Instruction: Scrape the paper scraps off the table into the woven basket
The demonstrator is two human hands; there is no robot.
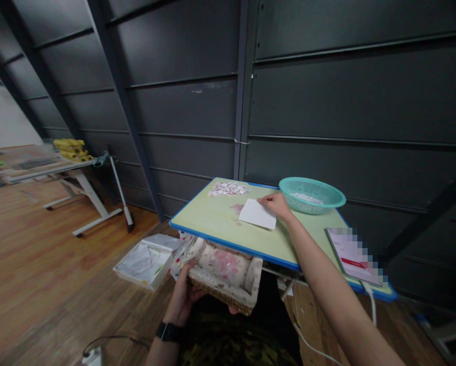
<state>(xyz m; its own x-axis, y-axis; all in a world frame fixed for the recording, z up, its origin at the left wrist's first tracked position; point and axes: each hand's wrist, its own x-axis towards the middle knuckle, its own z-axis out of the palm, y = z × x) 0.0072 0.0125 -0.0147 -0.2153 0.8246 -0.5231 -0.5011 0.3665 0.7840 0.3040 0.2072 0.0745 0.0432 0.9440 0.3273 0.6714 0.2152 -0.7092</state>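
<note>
Two bare hands at a yellow-topped, blue-edged folding table [201, 216]. Right hand [276, 204]: thumb and fingers closed on the edge of a white card [256, 216], tilted near small pink pieces [237, 208] on the tabletop. Left hand [187, 285]: fingers curled around a cloth-lined wicker basket [228, 300] at the near edge, more pink pieces inside. Paper slips [228, 188] piled far left; teal plastic basket [336, 197] far right.

Table [208, 218] before the wall [182, 107]: scraps [230, 189] at back left, bowl [331, 200] at back right, tablet [350, 254] at front right, card [256, 214] over the middle. Basket [225, 296] below the front edge, with pieces [226, 262] in it; box [161, 272] to the basket's left.
</note>
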